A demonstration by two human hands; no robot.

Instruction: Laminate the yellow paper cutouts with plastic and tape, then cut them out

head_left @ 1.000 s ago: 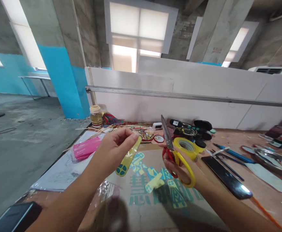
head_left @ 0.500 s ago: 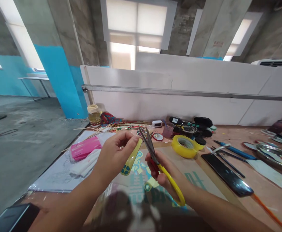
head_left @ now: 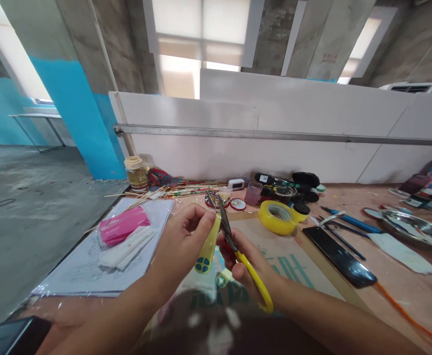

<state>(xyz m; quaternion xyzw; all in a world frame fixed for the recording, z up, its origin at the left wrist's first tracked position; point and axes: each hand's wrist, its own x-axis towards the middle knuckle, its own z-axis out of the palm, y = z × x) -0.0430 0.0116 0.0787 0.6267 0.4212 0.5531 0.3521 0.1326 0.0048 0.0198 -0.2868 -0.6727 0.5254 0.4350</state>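
My left hand (head_left: 186,236) pinches the upper end of a yellow strip (head_left: 210,244), which hangs down and bears a dark blue-green four-part round pattern at its lower end. My right hand (head_left: 247,259) holds a pair of scissors (head_left: 255,278) with yellow handles, blades pointing up and parted. The blades stand just right of the strip; whether they touch it I cannot tell. Below both hands lies a brown cardboard sheet (head_left: 305,266) with green print. On it is another yellow piece with a round pattern (head_left: 221,280), partly hidden by my right hand.
Yellow tape rolls (head_left: 279,217) and a black phone (head_left: 338,256) lie to the right, near a metal plate (head_left: 415,227). At left are a pink packet (head_left: 123,224) and papers (head_left: 75,271). A jar (head_left: 136,173), thin sticks and a bead dish (head_left: 216,198) line the back.
The view has shifted slightly, so the table things sit further left and higher. The strip now hangs closer to upright, nearer the scissors. Both hands keep their hold.
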